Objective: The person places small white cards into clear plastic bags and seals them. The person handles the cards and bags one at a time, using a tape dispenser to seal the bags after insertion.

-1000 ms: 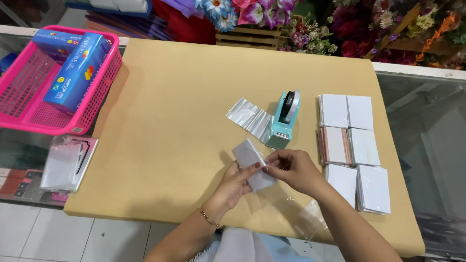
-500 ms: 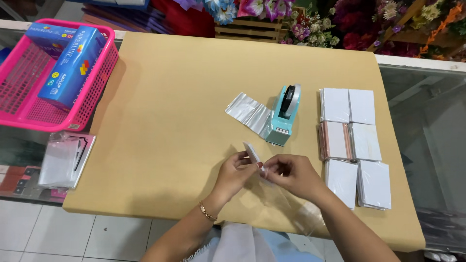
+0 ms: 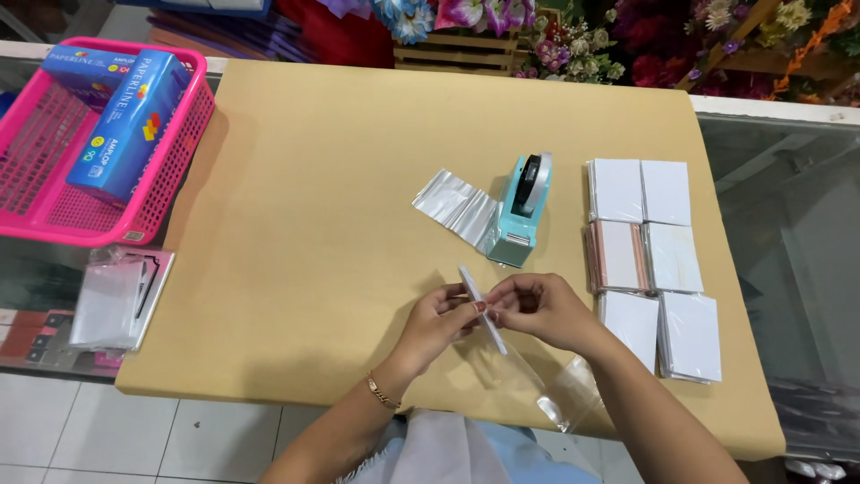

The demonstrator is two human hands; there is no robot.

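Card [image 3: 482, 309] stands edge-up just below the tape dispenser [image 3: 521, 211]; my left hand [image 3: 439, 318] and right hand [image 3: 542, 309] pinch it between fingertips, steadying it.

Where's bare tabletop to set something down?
Free: the wide tan stretch between the pink basket and the tape dispenser, plus the far strip by the flowers. Crowded: right edge, white card stacks; clear sleeves; both hands.

Two blue boxes [image 3: 125, 121] in pink basket [image 3: 170, 193] — far left, clear packets [image 3: 457, 206] mid-table
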